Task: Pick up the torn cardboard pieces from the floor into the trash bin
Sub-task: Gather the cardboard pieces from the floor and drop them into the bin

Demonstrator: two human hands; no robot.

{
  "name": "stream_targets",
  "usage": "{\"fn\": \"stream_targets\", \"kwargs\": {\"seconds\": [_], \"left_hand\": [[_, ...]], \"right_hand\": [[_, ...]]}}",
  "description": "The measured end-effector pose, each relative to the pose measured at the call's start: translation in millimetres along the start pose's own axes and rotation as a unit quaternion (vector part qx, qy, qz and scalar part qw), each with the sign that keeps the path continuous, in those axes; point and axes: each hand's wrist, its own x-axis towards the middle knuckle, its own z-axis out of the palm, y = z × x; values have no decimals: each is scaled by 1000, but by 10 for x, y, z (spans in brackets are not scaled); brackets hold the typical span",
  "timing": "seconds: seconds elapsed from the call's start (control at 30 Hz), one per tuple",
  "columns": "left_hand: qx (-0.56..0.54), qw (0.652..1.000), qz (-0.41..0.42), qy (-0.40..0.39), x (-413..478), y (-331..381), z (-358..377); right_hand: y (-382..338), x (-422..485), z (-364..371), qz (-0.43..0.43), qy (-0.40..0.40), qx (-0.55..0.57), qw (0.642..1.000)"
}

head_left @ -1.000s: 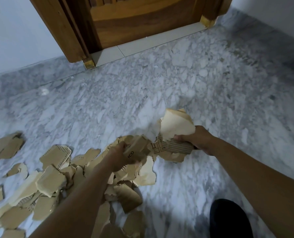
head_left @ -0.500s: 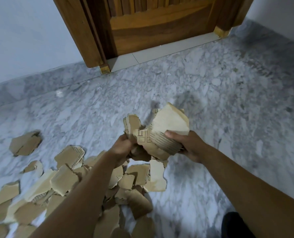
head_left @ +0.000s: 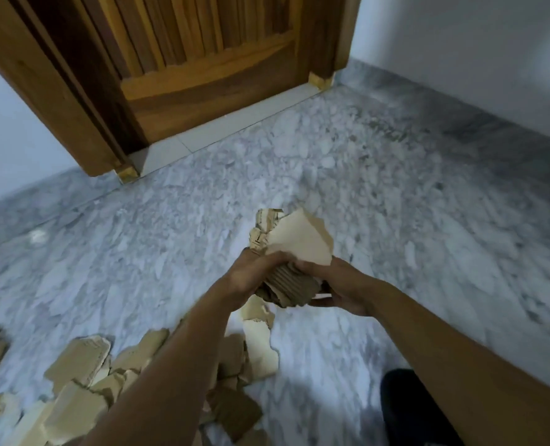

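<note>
Both hands meet above the marble floor [head_left: 396, 220], clamped on one bundle of cardboard pieces [head_left: 294, 252]. The left hand [head_left: 251, 278] wraps the bundle's left side, its fingers [head_left: 277, 259] curled over the top edge. The right hand [head_left: 341, 288] cups it from the right and below, fingers [head_left: 302, 266] pressed on the ribbed face. Pale torn sheets stick up past both hands. More pieces [head_left: 84, 397] lie heaped on the floor at lower left, under the left forearm. A wooden door [head_left: 203, 69] stands behind. A dark shape [head_left: 405, 410] sits at the lower right, too unclear to name.
</note>
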Motion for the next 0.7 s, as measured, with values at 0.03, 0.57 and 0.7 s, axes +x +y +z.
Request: {"fn": "stream_targets", "kwargs": {"seconds": [0.03,0.57,0.7], "left_hand": [[11,1000,21,-18,27,77,60],[200,886,192,-371,-659,1774,3582],[248,838,174,-454,-1174,1735,4565]], "right_hand": [[-28,-77,-72,-14,18,15,1000],[40,-3332,-1996,-179,471,187,843],[518,-4277,-2349,-168,529,209,805]]}}
